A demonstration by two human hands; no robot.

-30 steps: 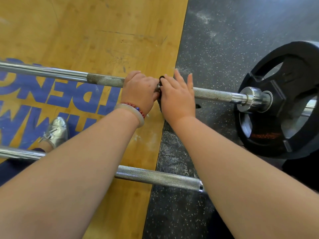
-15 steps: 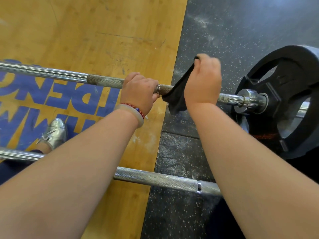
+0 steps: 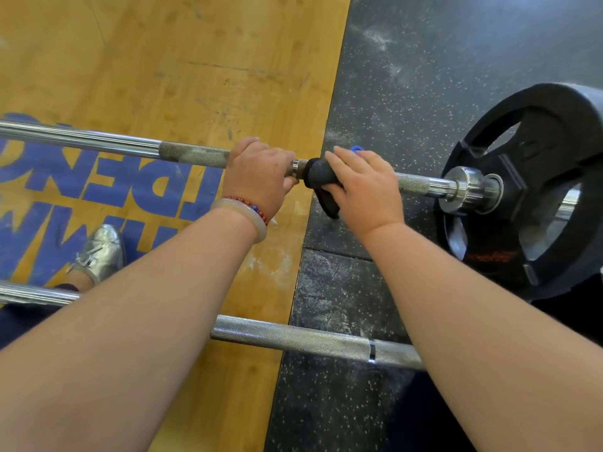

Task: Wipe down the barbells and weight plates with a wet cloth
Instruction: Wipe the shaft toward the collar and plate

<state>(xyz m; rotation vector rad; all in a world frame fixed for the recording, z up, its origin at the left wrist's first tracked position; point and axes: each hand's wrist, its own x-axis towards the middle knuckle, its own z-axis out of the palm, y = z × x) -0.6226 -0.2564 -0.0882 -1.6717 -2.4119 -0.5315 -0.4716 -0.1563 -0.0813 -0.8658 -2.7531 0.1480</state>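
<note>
A steel barbell [image 3: 114,143] runs left to right across the floor, with a black weight plate [image 3: 538,177] on its right sleeve. My left hand [image 3: 257,176] is wrapped around the bar's knurled part. Just to its right, my right hand [image 3: 367,187] presses a dark cloth [image 3: 318,177] around the bar; a corner of the cloth hangs below. A second barbell [image 3: 293,337] lies nearer to me, partly hidden by my forearms.
The left half of the floor is a wooden platform [image 3: 195,60] with blue lettering; the right half is black speckled rubber matting [image 3: 440,60]. My silver shoe [image 3: 99,252] stands between the two bars.
My right hand had lifted the cloth up off the bar; it has now come back down and wrapped the cloth around the bar next to my left hand.
</note>
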